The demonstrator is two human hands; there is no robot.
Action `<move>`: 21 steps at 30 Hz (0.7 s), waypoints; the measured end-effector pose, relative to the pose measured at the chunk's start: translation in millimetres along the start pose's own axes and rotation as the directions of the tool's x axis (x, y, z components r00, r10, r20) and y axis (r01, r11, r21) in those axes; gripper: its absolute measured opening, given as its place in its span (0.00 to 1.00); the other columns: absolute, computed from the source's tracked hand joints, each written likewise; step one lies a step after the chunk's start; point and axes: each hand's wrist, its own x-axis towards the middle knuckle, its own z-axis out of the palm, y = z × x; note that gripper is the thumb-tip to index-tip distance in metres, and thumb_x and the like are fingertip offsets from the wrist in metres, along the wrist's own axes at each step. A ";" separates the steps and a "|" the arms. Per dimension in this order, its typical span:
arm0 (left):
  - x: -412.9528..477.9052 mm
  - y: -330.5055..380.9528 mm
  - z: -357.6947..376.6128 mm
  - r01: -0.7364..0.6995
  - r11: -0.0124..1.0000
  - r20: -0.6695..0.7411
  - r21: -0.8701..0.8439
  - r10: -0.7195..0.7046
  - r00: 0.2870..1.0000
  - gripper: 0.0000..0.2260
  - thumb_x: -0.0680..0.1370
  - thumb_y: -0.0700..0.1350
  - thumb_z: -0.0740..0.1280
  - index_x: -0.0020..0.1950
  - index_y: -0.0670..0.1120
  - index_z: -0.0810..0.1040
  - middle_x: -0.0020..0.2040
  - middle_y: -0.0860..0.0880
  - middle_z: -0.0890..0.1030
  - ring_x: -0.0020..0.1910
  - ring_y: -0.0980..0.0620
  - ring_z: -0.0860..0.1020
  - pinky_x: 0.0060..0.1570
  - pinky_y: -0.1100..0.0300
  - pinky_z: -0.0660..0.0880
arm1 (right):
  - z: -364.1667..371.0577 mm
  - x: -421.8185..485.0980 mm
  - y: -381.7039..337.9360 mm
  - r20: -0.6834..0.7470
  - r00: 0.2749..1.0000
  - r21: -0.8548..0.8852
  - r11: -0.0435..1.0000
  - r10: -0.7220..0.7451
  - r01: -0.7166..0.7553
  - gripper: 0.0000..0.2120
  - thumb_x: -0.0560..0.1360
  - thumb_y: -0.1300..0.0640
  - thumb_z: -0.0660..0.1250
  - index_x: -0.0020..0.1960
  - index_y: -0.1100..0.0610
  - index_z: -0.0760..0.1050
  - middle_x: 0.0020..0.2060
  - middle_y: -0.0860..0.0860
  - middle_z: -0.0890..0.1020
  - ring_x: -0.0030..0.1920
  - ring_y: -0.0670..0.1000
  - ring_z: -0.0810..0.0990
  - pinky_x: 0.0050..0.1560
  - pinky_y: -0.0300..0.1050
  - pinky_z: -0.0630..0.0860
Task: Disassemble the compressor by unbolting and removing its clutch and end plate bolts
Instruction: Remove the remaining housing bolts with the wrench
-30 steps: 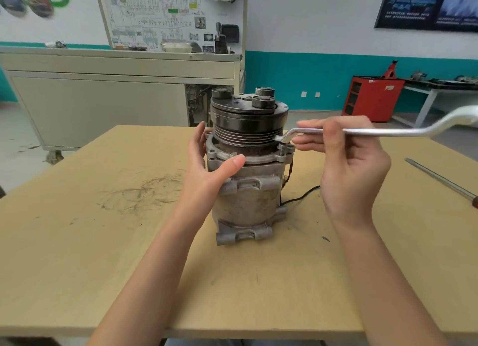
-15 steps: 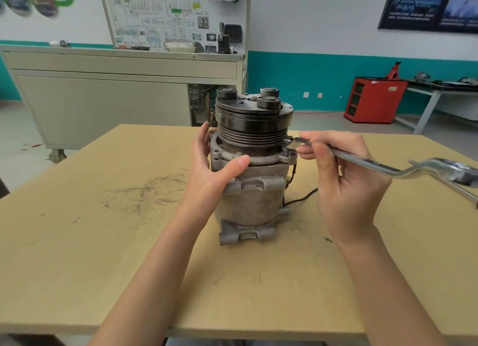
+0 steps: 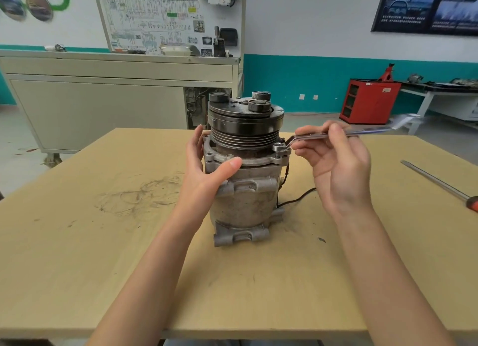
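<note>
Brace: your left hand (image 3: 204,169) wraps the grey cast-metal compressor (image 3: 245,198) under its flange, steadying it against torque.
Tool: your right hand (image 3: 336,164) pinches the silver offset ring spanner (image 3: 344,134), ring seated on the right flange bolt (image 3: 278,146).
Look: upright mid tan wooden table (image 3: 103,268), toward its far edge; grimy casing, black grooved clutch pulley (image 3: 243,128) on top.

The compressor (image 3: 245,203) is dull grey with brown dirt stains. Its clutch pulley (image 3: 244,128) is dark, nearly black, with a pattern of parallel grooves. The wrench (image 3: 362,132) is shiny silver. The bench (image 3: 77,242) is pale yellow-tan with dark scribbled marks. The cable (image 3: 297,199) is black. The screwdriver (image 3: 437,181) has an orange-red handle. The cabinet (image 3: 370,101) behind is red.
</note>
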 end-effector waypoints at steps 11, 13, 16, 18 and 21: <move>-0.8 0.0 -0.3 0.010 1.000 0.003 0.020 -0.010 1.000 0.46 0.60 0.63 0.72 0.75 0.60 0.58 0.67 0.68 0.67 0.65 0.68 0.70 0.65 0.59 0.69 | -10.6 13.1 -8.9 -0.041 0.997 -0.100 0.993 -0.066 0.062 0.14 0.82 0.56 0.56 0.46 0.61 0.78 0.41 0.57 0.85 0.40 0.54 0.85 0.41 0.41 0.80; -1.1 -0.7 -0.4 0.007 1.000 0.002 0.017 -0.007 1.000 0.45 0.60 0.63 0.72 0.74 0.60 0.59 0.66 0.69 0.68 0.63 0.70 0.71 0.62 0.62 0.70 | -6.3 4.1 -11.3 0.005 0.975 -0.276 0.937 -0.223 0.215 0.12 0.81 0.57 0.58 0.47 0.59 0.79 0.42 0.54 0.85 0.41 0.55 0.85 0.41 0.43 0.81; -0.2 -1.0 0.1 0.001 1.000 -0.003 0.012 -0.001 1.000 0.45 0.60 0.62 0.72 0.74 0.60 0.59 0.66 0.69 0.68 0.62 0.71 0.71 0.61 0.64 0.70 | 3.5 -12.2 -10.4 0.126 0.926 -0.422 0.826 -0.356 0.375 0.09 0.80 0.55 0.60 0.50 0.56 0.78 0.43 0.50 0.85 0.43 0.53 0.85 0.43 0.45 0.81; 0.9 -1.2 -0.1 -0.005 1.000 -0.006 0.013 0.005 1.000 0.45 0.60 0.62 0.72 0.74 0.59 0.58 0.65 0.70 0.68 0.62 0.72 0.70 0.61 0.65 0.69 | 6.4 -18.7 -9.1 0.225 0.884 -0.473 0.748 -0.409 0.467 0.09 0.79 0.53 0.61 0.52 0.56 0.76 0.45 0.53 0.84 0.45 0.54 0.84 0.46 0.50 0.81; 1.5 -2.2 -0.4 -0.012 1.000 -0.005 0.017 0.012 1.000 0.45 0.60 0.62 0.72 0.74 0.59 0.58 0.65 0.70 0.67 0.62 0.73 0.69 0.58 0.69 0.70 | 4.1 -22.9 -8.9 0.364 0.824 -0.562 0.603 -0.435 0.567 0.13 0.80 0.53 0.61 0.53 0.63 0.77 0.49 0.57 0.82 0.49 0.55 0.83 0.49 0.53 0.80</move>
